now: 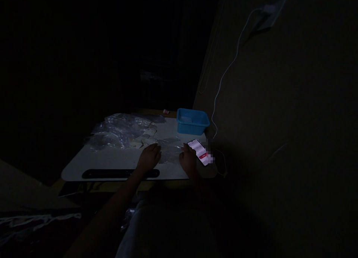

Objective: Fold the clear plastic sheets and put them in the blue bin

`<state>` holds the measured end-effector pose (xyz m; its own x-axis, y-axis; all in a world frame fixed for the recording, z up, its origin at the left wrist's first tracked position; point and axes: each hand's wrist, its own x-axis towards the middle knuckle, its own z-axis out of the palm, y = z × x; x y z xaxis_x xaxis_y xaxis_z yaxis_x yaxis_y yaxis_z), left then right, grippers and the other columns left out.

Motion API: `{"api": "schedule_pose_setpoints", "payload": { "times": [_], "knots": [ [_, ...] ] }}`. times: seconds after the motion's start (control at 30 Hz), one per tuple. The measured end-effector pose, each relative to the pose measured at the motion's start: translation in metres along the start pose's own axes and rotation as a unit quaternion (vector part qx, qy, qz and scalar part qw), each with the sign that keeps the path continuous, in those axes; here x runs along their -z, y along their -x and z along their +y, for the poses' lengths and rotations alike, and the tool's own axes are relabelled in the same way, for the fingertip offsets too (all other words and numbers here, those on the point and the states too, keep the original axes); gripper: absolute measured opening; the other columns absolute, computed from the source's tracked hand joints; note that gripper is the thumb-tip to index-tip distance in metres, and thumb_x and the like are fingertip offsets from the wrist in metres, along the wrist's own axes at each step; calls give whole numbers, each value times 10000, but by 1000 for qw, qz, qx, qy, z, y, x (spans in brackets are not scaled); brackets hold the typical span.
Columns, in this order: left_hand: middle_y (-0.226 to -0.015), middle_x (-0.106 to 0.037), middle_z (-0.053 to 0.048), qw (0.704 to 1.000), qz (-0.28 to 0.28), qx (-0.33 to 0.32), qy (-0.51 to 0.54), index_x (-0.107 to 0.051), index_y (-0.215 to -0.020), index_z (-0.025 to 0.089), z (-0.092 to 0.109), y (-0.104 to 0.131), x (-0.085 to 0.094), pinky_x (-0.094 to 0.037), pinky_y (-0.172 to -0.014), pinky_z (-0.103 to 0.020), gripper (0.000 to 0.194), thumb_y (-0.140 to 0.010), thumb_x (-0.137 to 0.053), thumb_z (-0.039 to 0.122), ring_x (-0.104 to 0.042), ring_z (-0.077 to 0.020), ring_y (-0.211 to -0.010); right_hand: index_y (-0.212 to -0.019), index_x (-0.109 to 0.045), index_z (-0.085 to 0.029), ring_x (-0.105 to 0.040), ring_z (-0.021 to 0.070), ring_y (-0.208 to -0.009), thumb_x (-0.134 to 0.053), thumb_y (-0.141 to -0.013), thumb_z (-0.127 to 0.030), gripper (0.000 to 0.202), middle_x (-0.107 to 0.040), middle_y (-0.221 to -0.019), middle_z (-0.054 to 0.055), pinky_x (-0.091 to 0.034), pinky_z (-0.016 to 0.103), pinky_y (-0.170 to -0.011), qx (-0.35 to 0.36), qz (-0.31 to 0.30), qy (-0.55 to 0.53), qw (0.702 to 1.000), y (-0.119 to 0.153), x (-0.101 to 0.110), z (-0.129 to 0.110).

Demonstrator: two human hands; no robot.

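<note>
A clear plastic bag (169, 150) lies flat on the white table between my two hands. My left hand (149, 158) is closed at the bag's left edge, fingers bent over it. On the opposite side, my right hand (188, 158) grips the right edge, just left of a phone with a lit screen (199, 150). Darkness hides the fingertips of both hands. A crumpled heap of clear plastic bags (120, 129) spreads over the table's left and back part.
A blue plastic basket (191, 129) stands at the back right of the white table (109, 159). The table has a black slot (112, 173) along its front. A small pinkish item (166, 111) sits behind. A white cable (222, 79) hangs from the wall socket on the right.
</note>
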<state>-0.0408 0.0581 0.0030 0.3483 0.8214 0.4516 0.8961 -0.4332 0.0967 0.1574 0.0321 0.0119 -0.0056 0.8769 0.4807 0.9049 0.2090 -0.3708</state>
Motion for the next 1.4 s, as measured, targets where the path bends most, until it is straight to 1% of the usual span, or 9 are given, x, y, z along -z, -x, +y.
{"api": "schedule_pose_setpoints", "payload": {
  "times": [0.1,0.17,0.27,0.37,0.47,0.73,1.0,1.17,1.4],
  "knots": [
    [-1171,-554,-130,1000,1,-2,5,-567,-1087,133,1,0,2,-402,-924,-358,356,-837,-364,286,-513,-231,-1070,-1221,-440,-126,-474,200,-1061,-428,-735,-109,487,-621,-1062,73,-313,335,-929,75,-30,-26,996,1,1,0],
    [-1170,-553,-137,1000,-1,-2,9,-566,-1086,128,1,0,3,-400,-925,-362,357,-835,-364,281,-512,-233,-1070,-1220,-440,-134,-484,190,-1042,-426,-737,-106,484,-633,-1036,55,-309,329,-938,95,-43,-35,994,1,2,-1],
    [-1170,-553,-134,1000,-2,-2,15,-567,-1083,137,1,0,3,-406,-918,-367,354,-831,-369,287,-510,-235,-1072,-1187,-470,-114,-494,201,-1028,-419,-746,-112,445,-632,-1029,82,-315,344,-930,60,-28,-23,998,1,2,-2],
    [-1168,-553,-133,1000,-2,-1,13,-567,-1084,135,0,0,1,-399,-926,-363,354,-830,-373,288,-505,-230,-1081,-1164,-490,-84,-517,234,-978,-408,-751,-121,423,-622,-1033,126,-349,378,-878,-13,-2,1,1000,0,1,-1],
    [-1173,-551,-130,1000,-1,-4,9,-562,-1092,135,-1,0,0,-394,-933,-361,354,-831,-373,282,-501,-226,-1087,-1161,-491,-83,-536,238,-929,-399,-744,-109,428,-629,-1007,123,-369,378,-846,-52,10,-8,999,-1,1,0],
    [-1161,-555,-136,1000,13,-11,22,-547,-1107,135,-1,0,-1,-406,-917,-372,357,-849,-354,289,-512,-228,-1067,-1189,-468,-133,-500,199,-1017,-425,-722,-94,471,-649,-984,60,-327,339,-934,75,-22,-57,995,0,1,1],
    [-1126,-578,-115,999,25,-12,40,-556,-1091,149,1,0,2,-414,-912,-373,406,-888,-259,339,-514,-214,-1066,-1171,-483,-132,-500,193,-1001,-424,-716,-87,462,-652,-967,56,-334,332,-927,70,-19,-53,996,0,-2,3],
    [-1141,-571,-122,999,14,-17,33,-590,-1054,161,-1,0,2,-416,-910,-395,373,-860,-322,333,-517,-232,-1063,-1191,-468,-118,-486,198,-1035,-432,-727,-110,466,-622,-1051,83,-315,343,-948,62,-26,-23,997,0,-3,3],
    [-1179,-546,-124,1000,-1,-22,21,-542,-1143,168,-1,1,2,-406,-915,-394,390,-830,-377,334,-499,-242,-1085,-1227,-433,-117,-451,190,-1087,-421,-726,-104,501,-598,-1106,84,-290,340,-968,89,-31,-25,995,0,-1,2]
  ]
}}
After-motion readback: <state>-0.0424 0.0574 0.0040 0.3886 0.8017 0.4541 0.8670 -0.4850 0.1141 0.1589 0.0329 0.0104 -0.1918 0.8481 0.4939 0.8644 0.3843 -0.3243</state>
